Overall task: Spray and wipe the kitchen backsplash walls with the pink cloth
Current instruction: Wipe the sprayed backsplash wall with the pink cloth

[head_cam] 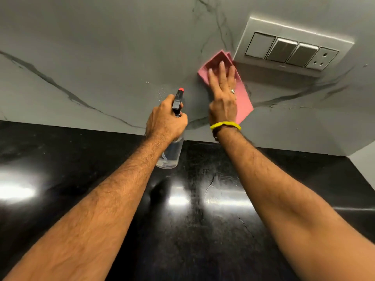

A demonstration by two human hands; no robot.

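Hands [222, 92] — pink cloth [242, 98] flat, spray bottle [172, 147] gripped.

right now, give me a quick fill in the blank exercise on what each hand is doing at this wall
1. The right hand presses the ____ cloth flat against the wall.
2. The left hand grips a clear spray ____ with a red nozzle tip.
3. The cloth lies just below and left of the ____ panel, which has a socket at its right end.
4. A ____ band circles the right wrist.

Missing words: pink; bottle; switch; yellow
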